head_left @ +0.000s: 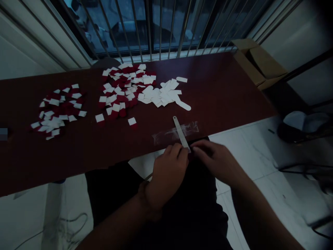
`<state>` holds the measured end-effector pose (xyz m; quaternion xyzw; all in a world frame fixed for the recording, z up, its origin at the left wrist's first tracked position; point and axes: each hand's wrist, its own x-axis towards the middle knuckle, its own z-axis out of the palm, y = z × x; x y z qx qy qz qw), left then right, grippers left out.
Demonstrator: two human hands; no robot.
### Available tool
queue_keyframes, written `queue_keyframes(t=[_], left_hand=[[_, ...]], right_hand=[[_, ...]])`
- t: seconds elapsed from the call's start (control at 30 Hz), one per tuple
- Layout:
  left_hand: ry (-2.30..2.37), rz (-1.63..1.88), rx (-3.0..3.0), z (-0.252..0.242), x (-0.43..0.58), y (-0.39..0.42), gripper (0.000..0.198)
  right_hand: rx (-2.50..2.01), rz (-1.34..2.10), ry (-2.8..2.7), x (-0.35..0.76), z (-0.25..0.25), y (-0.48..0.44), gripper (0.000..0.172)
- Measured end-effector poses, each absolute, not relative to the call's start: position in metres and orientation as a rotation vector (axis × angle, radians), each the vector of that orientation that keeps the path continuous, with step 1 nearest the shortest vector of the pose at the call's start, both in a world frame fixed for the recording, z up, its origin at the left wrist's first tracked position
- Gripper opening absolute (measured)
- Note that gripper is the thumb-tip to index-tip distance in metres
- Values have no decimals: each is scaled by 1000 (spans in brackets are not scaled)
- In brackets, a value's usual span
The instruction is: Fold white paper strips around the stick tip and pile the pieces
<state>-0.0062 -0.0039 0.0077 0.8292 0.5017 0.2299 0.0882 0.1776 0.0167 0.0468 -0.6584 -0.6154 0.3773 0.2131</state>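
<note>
At the far left, a thin cable (84, 217) is seen on the pale floor (75, 194) beneath the dark reddish table (223, 93). On the table's left part, a loose heap of red-and-white pieces (53, 123) is spread out. Further right, a larger heap of similar pieces (119, 91) is piled near the barred window (134, 27), with two single pieces (132, 121) left lying apart at its near side. Just beside that heap, white rounded-end strips (162, 95) are stacked in a fanned pile. The left hand (169, 170) is held at the table's near edge, above the dark-clothed lap (182, 215), its fingers curled in; whether anything is clamped by them cannot be told. A flat, narrow stick (181, 133) is laid slantwise over clear plastic film (192, 128), its lower end brought between the hands, where a dark red bit (191, 156) is partly covered by the fingers. The right hand (218, 159) is placed beside that end, with thumb and fingers bent close together; whether it is pinched by them cannot be told. At the far right corner, an open cardboard box (249, 69) is seen.
</note>
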Motion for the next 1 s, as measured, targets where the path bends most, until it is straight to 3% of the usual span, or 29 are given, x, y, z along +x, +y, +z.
queue_keyframes(t=[0.13, 0.2, 0.47, 0.57, 0.63, 0.77, 0.87, 1.0], left_hand=[[1522, 593, 2354, 22, 1, 7, 8], [1559, 611, 2296, 29, 1, 14, 6], [1418, 701, 2177, 18, -28, -1, 9], [1347, 578, 2079, 4, -39, -18, 11], [1336, 503, 2010, -5, -44, -26, 11], [1313, 517, 1933, -8, -47, -28, 12], [1260, 634, 1811, 8, -45, -23, 12], [1267, 775, 1504, 37, -38, -6, 16]], right_hand=[[-1689, 377, -1882, 180, 55, 74, 29], [-1640, 154, -2092, 177, 42, 101, 43], [-1608, -9, -2171, 209, -9, 55, 52], [-1547, 109, -2174, 232, -13, 35, 49], [-1547, 196, -2106, 241, -13, 28, 38], [-1672, 366, -1560, 232, 3, 16, 18], [-1683, 889, -988, 207, 24, 3, 23], [-1538, 1532, -674, 175, 44, -13, 31]])
